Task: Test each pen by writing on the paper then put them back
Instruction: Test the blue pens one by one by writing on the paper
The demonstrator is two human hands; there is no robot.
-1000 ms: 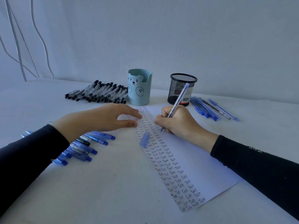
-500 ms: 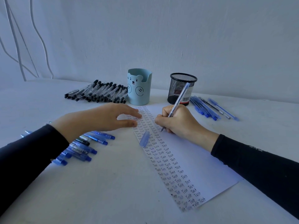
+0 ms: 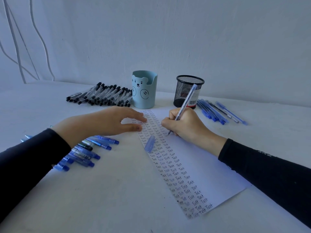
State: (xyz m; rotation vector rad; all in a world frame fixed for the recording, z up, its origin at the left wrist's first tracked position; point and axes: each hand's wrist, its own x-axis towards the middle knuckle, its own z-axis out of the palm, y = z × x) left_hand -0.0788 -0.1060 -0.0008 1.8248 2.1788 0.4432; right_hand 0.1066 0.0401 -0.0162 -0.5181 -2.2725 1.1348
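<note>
**Pen tip down on the sheet**

Grips the pen [image 3: 186, 101] in the right hand [image 3: 185, 123], thumb and fingers curled tight round the lower barrel. Sets the tip on the paper [image 3: 210, 169] beside the written rows, barrel leaning up and away toward the mesh cup [image 3: 189, 91]. Pins the sheet's far left corner under the left hand [image 3: 104, 121], fingers straight and slightly spread, palm arched. Has the loose cap [image 3: 149, 143] lying on the paper just below the left thumb.

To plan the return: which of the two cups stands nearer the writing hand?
The black mesh cup, just behind the right hand; the blue bear cup stands further left.
</note>
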